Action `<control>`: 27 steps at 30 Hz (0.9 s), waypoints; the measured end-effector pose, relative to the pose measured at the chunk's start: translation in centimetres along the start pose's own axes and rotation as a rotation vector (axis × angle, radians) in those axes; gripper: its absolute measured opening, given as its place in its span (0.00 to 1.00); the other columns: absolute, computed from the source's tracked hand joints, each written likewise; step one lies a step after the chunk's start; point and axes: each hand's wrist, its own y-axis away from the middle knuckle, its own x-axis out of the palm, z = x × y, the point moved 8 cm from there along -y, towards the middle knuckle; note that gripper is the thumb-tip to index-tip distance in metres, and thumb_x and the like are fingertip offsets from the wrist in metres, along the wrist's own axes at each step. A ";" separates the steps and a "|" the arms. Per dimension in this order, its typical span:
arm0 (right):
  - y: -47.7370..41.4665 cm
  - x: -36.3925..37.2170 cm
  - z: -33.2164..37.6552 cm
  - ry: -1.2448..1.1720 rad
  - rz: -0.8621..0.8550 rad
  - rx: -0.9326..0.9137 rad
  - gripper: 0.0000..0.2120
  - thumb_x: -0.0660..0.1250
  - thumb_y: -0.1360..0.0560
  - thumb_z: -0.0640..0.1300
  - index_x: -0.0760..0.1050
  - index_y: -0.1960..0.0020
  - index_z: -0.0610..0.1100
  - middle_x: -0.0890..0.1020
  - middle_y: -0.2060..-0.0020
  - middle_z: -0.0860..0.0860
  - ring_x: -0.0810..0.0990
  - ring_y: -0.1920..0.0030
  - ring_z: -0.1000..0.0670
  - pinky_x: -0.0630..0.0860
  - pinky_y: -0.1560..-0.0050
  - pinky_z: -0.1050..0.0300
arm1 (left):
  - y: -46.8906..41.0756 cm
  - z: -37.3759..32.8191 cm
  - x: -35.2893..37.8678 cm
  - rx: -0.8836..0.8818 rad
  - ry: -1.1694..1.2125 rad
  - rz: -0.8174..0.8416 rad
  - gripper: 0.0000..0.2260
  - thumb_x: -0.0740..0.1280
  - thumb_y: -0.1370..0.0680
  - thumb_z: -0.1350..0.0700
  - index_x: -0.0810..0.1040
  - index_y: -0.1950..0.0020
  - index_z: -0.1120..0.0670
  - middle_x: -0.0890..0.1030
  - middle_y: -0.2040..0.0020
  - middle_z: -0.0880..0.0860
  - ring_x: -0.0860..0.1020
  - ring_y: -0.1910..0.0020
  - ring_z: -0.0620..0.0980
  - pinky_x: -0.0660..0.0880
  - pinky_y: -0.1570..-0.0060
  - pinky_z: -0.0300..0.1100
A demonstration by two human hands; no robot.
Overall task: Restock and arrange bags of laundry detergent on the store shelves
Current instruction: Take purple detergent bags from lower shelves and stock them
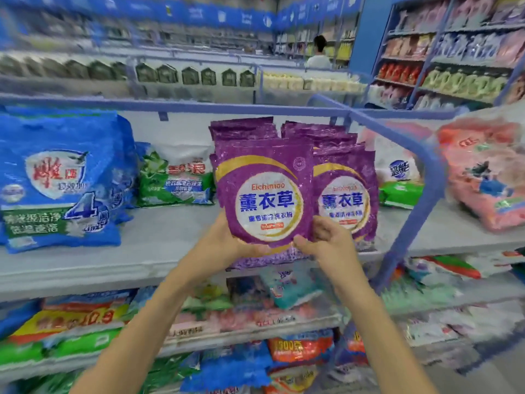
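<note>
Lower shelves [199,334] nearest: flat, crinkly plastic bags, mixed colours. Left grip [227,237] & right grip [326,240] both closed on bottom corners of purple bag [264,194], upright over front edge of grey shelf [159,251]. Its film is glossy and speckled w/ a round white label. Behind: more purple bags [343,194] standing. Puffy blue bag [56,180] left, green-white bag [176,177] between, pink bag [483,172] right. Blue metal rail [412,143] overhead. Far back: blurred aisles, a person [319,52].

We read 薰衣草 in blue on the front purple bag [267,194], under a brand name like "Eichinioo", and again on the second purple bag [345,201]. We catch a large "4" on the blue bag [56,177] and "300" on the orange bag [301,348].
</note>
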 end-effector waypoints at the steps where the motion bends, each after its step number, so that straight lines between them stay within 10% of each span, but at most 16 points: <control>1: -1.2 0.3 0.2 0.013 0.010 -0.013 0.17 0.75 0.28 0.30 0.79 0.43 0.44 0.87 0.50 0.51 0.85 0.51 0.55 0.79 0.56 0.67 | -0.7 -0.5 -0.2 0.003 -0.029 -0.014 0.37 0.81 0.33 0.67 0.72 0.30 0.48 0.85 0.44 0.39 0.82 0.45 0.36 0.78 0.52 0.29; 6: -3.3 1.0 0.1 0.061 0.038 -0.074 0.18 0.76 0.27 0.35 0.78 0.39 0.45 0.86 0.49 0.53 0.84 0.53 0.61 0.80 0.52 0.67 | -2.1 -0.9 -1.0 -0.030 -0.156 -0.160 0.38 0.78 0.35 0.74 0.70 0.37 0.42 0.84 0.53 0.38 0.82 0.53 0.32 0.77 0.57 0.27; 10: -2.0 1.0 -0.5 0.127 0.070 -0.122 0.19 0.75 0.25 0.39 0.72 0.52 0.61 0.79 0.54 0.68 0.77 0.54 0.75 0.72 0.56 0.78 | 0.8 2.5 -1.8 -0.089 -0.218 -0.486 0.30 0.85 0.38 0.58 0.76 0.43 0.41 0.84 0.52 0.38 0.80 0.53 0.34 0.78 0.55 0.32; 17: -1.7 1.0 -1.5 0.289 0.102 -0.136 0.09 0.74 0.23 0.48 0.73 0.51 0.52 0.83 0.55 0.54 0.82 0.53 0.52 0.81 0.53 0.52 | 1.9 3.5 -2.0 -0.184 -0.330 -0.462 0.15 0.81 0.32 0.47 0.84 0.47 0.45 0.86 0.57 0.41 0.83 0.57 0.40 0.80 0.56 0.38; 27: -1.8 1.9 -2.0 0.319 -0.035 -0.129 0.12 0.74 0.23 0.44 0.75 0.43 0.51 0.81 0.51 0.58 0.80 0.48 0.55 0.75 0.49 0.58 | 1.0 4.1 -2.3 -0.333 -0.506 -0.509 0.13 0.78 0.30 0.44 0.80 0.53 0.47 0.83 0.59 0.41 0.81 0.58 0.43 0.79 0.57 0.48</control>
